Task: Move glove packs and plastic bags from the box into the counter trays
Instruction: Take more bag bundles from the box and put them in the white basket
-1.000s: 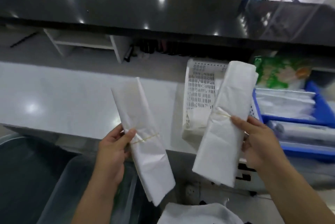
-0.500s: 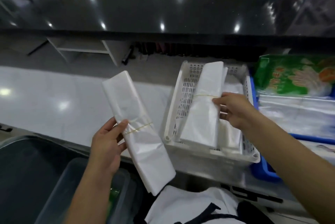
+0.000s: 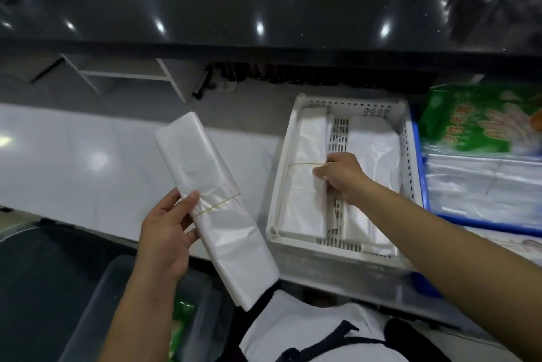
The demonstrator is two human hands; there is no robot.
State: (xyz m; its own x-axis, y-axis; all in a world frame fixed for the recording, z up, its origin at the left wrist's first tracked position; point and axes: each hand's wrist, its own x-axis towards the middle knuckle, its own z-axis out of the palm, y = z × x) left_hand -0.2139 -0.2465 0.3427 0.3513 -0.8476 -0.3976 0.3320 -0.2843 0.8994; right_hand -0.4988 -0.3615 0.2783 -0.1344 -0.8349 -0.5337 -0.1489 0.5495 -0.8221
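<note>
right hand [image 3: 340,176] has lowered its bag bundle [image 3: 306,185] flat into the left side of the white tray [image 3: 281,185]; 0.5 s ago it was tilted above the tray. fingers still pinch it at the rubber band. left hand [image 3: 167,232] still grips the 2nd bundle [image 3: 214,200] over the counter edge [image 3: 88,171], pose unchanged. another bundle [image 3: 372,162] lies on the tray's right side.

1. A dark glossy raised counter ledge [image 3: 264,6] runs across the far side, spotted with light reflections.
2. A white open shelf unit [image 3: 126,74] stands at the far left, under that ledge.
3. A row of dark items [image 3: 293,72], too blurred to identify, lines the shadow beneath the ledge.
4. A dark strap [image 3: 331,342] crosses the white shirt [image 3: 296,329] at the near edge.
</note>
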